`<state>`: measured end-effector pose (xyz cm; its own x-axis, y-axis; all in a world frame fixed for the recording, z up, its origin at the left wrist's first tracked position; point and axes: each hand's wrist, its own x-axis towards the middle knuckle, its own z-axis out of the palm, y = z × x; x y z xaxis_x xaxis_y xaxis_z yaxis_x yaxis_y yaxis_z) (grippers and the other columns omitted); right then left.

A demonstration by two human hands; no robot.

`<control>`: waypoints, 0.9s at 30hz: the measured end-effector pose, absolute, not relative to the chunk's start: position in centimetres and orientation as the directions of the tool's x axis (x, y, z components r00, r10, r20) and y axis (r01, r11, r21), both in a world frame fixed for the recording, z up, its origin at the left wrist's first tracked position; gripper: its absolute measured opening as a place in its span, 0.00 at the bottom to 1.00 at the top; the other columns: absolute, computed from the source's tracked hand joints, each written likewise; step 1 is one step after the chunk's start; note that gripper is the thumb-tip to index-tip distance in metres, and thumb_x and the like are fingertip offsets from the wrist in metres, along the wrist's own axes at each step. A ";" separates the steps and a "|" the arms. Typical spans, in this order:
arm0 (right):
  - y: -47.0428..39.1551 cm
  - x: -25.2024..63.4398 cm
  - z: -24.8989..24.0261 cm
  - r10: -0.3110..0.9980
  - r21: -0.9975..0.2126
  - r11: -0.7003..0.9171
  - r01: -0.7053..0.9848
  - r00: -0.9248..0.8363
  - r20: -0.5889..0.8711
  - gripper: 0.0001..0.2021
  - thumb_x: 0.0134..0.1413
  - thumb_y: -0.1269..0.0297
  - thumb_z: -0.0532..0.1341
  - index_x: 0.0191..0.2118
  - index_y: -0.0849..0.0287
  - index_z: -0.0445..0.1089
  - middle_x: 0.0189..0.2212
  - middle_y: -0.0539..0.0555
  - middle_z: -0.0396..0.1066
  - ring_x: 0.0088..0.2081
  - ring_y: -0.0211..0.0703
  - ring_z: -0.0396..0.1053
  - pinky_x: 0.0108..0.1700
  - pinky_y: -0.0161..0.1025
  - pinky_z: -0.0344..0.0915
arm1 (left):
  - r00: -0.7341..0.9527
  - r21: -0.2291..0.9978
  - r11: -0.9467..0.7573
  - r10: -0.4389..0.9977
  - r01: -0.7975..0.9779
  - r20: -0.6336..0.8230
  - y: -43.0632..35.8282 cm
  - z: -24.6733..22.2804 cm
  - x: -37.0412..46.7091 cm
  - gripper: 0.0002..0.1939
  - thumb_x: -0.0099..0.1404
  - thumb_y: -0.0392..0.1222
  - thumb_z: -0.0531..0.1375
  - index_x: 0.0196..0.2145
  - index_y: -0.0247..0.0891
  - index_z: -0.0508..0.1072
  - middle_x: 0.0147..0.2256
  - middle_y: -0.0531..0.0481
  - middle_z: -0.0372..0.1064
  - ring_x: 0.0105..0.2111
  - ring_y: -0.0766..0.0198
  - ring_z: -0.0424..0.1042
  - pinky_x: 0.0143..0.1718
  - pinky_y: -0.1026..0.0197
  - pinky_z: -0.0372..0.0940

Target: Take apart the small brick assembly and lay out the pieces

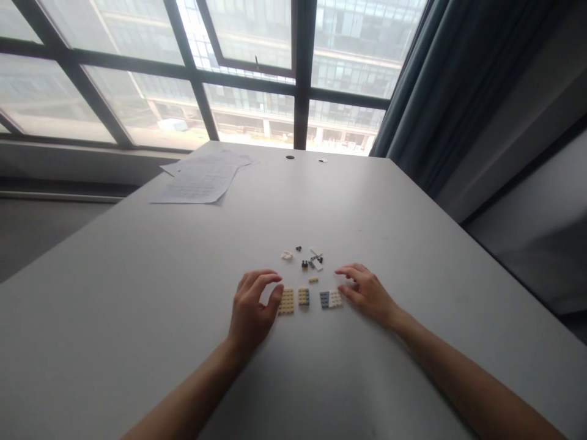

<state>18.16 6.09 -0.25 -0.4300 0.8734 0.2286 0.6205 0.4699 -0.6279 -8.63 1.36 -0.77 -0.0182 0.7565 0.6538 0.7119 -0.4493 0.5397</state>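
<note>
My left hand (255,304) is open, thumb and fingers curved apart, beside a tan studded building-brick plate (287,302); its thumb is at the plate's left edge, and I cannot tell if they touch. Right of that plate lies a tan and blue-grey brick piece (303,297). Further right is a blue-grey and white brick piece (331,299). My right hand (365,291) hovers open just beyond its white end, holding nothing. A small tan brick (313,280) lies between the hands, with a black and tan brick (304,264) behind it.
Loose white bricks (287,255), a small black piece (298,249) and a cluster of white and dark pieces (316,261) lie farther back. Printed papers (197,180) rest at the white table's (343,208) far left. Windows and a dark curtain (440,91) stand beyond.
</note>
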 end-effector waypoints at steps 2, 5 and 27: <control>7.3 17.4 0.0 0.867 -0.606 0.484 0.631 -0.440 0.235 0.16 0.53 0.73 0.61 0.48 0.55 0.70 0.46 0.56 0.70 0.46 0.46 0.68 0.50 0.47 0.66 | -0.031 0.553 -0.437 0.765 0.710 0.644 1.4 -0.8 -8.7 0.04 0.64 0.38 0.57 0.36 0.39 0.71 0.38 0.48 0.70 0.41 0.60 0.68 0.45 0.55 0.64; 9.0 15.9 0.2 0.831 -0.533 0.548 0.645 -0.495 0.254 0.19 0.51 0.76 0.62 0.50 0.54 0.70 0.46 0.55 0.71 0.48 0.46 0.67 0.52 0.48 0.64 | -0.012 0.557 -0.437 0.779 0.706 0.627 1.2 -0.7 -8.7 0.04 0.65 0.38 0.56 0.37 0.39 0.71 0.39 0.48 0.69 0.42 0.59 0.68 0.45 0.54 0.64; 11.0 13.7 -0.2 0.698 -0.333 0.713 0.617 -0.668 0.258 0.06 0.54 0.72 0.62 0.39 0.58 0.72 0.41 0.55 0.75 0.46 0.47 0.67 0.51 0.46 0.62 | 0.106 0.489 -0.515 0.757 0.703 0.644 0.9 -0.5 -8.5 0.04 0.65 0.38 0.56 0.36 0.39 0.70 0.38 0.47 0.69 0.40 0.58 0.67 0.43 0.53 0.64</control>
<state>13.68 11.04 -0.24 -0.6678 0.6983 0.2579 0.6170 0.7131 -0.3329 -8.54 0.94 -0.47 0.1065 0.7572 0.6444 0.7034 -0.5154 0.4894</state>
